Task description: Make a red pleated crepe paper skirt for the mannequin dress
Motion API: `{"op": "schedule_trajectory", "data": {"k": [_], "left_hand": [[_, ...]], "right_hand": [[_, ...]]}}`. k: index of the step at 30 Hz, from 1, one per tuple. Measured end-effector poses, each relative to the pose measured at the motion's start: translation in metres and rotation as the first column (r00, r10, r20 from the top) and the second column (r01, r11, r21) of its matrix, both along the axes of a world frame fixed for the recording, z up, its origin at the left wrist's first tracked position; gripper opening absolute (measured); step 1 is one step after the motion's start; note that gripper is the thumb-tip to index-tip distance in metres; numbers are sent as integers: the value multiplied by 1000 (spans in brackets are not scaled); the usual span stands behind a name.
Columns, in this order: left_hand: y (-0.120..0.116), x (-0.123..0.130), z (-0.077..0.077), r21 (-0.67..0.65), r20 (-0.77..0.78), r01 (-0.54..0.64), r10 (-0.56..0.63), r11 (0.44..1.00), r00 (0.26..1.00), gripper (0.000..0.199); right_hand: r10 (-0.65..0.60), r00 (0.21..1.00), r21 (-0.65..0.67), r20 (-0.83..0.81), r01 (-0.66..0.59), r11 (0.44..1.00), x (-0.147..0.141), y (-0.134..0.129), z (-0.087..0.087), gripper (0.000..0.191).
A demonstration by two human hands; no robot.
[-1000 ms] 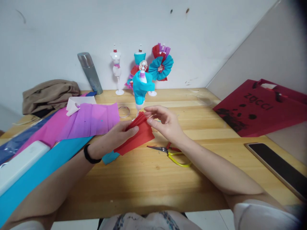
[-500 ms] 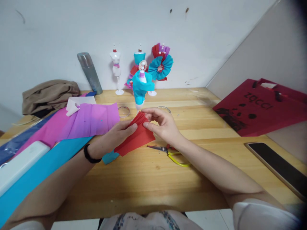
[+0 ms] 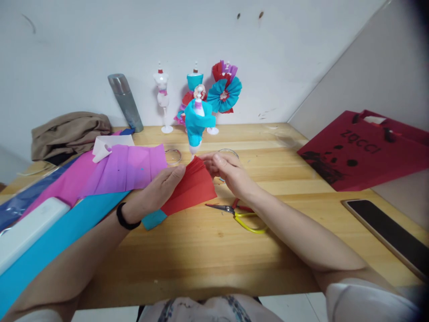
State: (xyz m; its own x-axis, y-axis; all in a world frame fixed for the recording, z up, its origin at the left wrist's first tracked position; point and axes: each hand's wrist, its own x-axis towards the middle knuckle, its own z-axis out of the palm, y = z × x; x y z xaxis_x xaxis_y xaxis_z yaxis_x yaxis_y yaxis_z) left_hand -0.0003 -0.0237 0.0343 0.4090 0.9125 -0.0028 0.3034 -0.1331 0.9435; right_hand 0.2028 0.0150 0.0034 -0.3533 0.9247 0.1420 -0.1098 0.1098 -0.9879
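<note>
A piece of red crepe paper [image 3: 192, 188], gathered into small pleats along its top edge, is held above the table. My left hand [image 3: 164, 183] is closed on its left side, thumb in front. At the right end of the pleats, the curled fingers of my right hand [image 3: 228, 172] touch the paper, partly hidden behind it; the thumb is off the paper's front. Just beyond stands a small white dress form [image 3: 199, 123] wrapped in blue crepe paper. Scissors [image 3: 234, 212] with yellow and red handles lie by my right forearm. A blue crepe piece [image 3: 154, 220] shows under the red one.
More dress forms [image 3: 163, 94] stand along the wall, one bearing a blue paper flower [image 3: 224, 95]. Purple crepe paper [image 3: 134, 167], a white box-like object [image 3: 33, 232] and a flask [image 3: 125, 103] are at left. A phone [image 3: 389, 232] and red bag [image 3: 365, 152] are at right.
My right thumb has lifted off the red paper and moved up and right. The left thumb has slid slightly left, and more of the paper's front shows.
</note>
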Motion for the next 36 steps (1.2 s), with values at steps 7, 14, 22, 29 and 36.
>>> {"op": "schedule_trajectory", "data": {"k": [7, 14, 22, 29, 36], "left_hand": [[5, 1, -4, 11, -56, -36, 37, 999, 998, 40], [11, -2, -10, 73, -30, 89, -87, 993, 996, 34], [9, -3, -8, -73, 51, 28, -24, 997, 998, 40], [7, -2, -8, -99, 90, 6, 3, 995, 996, 35], [15, -3, -14, 216, -157, -8, 43, 976, 987, 31]], "right_hand": [[98, 993, -41, 70, -95, 995, -7, -5, 1, 25], [81, 996, -47, 48, -78, 996, -10, -2, -6, 19], [101, 994, -70, 29, -99, 993, -10, -3, -6, 15], [-97, 993, 125, 61, 89, 988, -11, -2, -5, 15], [-200, 980, 178, 7, 196, 964, -9, -20, 15, 22]]}}
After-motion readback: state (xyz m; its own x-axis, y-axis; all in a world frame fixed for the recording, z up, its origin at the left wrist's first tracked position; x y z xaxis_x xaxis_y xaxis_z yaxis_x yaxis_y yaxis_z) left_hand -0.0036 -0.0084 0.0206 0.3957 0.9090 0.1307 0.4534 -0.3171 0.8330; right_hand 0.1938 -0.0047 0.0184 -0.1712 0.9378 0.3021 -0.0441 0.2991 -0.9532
